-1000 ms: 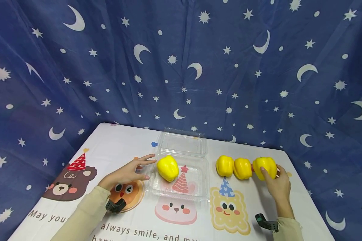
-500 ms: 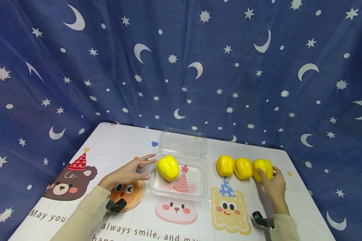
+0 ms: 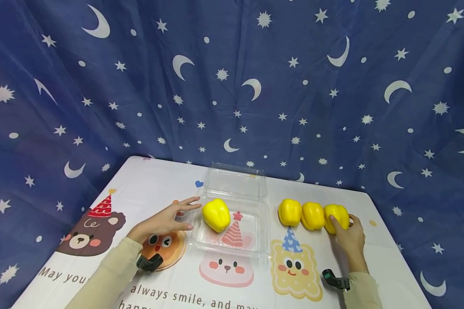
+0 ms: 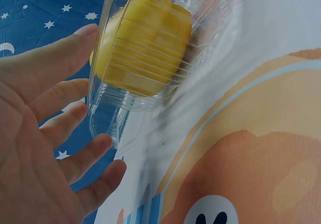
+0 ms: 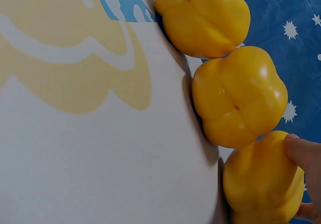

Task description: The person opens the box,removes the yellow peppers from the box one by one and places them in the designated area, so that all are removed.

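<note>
A clear plastic clamshell box lies with its lid folded back, and one yellow bell pepper sits in its left part. My left hand is beside the box's left side, fingers spread and fingertips right at the rim; the left wrist view shows the pepper through the ribbed wall. To the right, three more yellow bell peppers form a row. My right hand grips the rightmost pepper, thumb on its near side. That pepper stands close against the middle pepper; the left one is beside it.
A white tablecloth with printed cartoon figures and lettering covers the table. Behind it hangs a dark blue curtain with moons and stars. The raised lid of the box reaches near the table's back edge.
My right hand has brought its bell pepper left and slightly down, closing the gap to the middle pepper; it has hardly moved in the last half second. The left hand has stayed put.
</note>
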A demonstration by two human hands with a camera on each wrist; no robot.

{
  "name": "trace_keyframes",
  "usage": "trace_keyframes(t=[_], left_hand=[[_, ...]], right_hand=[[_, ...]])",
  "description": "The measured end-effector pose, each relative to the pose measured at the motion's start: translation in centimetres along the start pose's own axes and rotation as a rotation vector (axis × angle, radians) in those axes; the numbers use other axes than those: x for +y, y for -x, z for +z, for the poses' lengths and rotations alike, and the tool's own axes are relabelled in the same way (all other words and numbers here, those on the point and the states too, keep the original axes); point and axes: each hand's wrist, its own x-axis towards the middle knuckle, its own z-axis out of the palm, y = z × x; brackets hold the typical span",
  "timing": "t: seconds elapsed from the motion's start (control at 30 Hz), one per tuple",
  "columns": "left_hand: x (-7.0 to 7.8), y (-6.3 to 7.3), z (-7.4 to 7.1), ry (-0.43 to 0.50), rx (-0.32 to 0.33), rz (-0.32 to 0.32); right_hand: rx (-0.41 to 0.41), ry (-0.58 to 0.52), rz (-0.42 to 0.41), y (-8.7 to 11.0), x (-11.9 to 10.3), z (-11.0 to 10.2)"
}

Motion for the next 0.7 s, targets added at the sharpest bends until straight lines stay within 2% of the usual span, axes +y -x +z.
trace_keyframes(t=[0.37,0.7], left_hand=[[0.2,0.0,0.04,-0.002,-0.004,0.0],[0.32,-0.03,0.04,-0.003,-0.003,-0.005]], right_hand=[[0.027,-0.004,0.008,0.18,-0.18,0.4],[-0.006,0.063,0.005,0.26,-0.47,0.03]])
